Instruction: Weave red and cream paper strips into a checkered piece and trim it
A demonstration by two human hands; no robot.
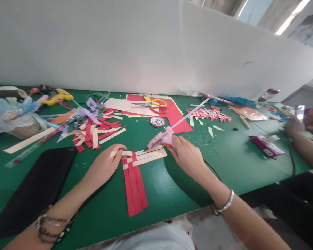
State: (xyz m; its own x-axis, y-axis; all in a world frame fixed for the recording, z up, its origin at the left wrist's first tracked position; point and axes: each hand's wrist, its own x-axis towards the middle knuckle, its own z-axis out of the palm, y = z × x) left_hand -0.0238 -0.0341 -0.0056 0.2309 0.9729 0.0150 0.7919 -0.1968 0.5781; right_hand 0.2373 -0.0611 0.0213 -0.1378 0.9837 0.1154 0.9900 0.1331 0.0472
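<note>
My right hand (187, 157) grips a pink hot glue gun (163, 138), its nozzle pointing left and down onto the cream strips of a woven paper piece (135, 170). That piece has red strips running toward me and cream strips crossing them near the top. My left hand (107, 165) presses flat on the left ends of the cream strips, holding the weave on the green table (172, 187). A clear glue stick (189, 114) juts out behind the gun.
A pile of loose red and cream paper strips (96, 132) lies at left, a black mat (33, 187) at near left. Yellow-handled scissors (152, 103) rest on red paper, a finished red-white weave (211, 114) further right. Another person's hands (302, 128) work at far right.
</note>
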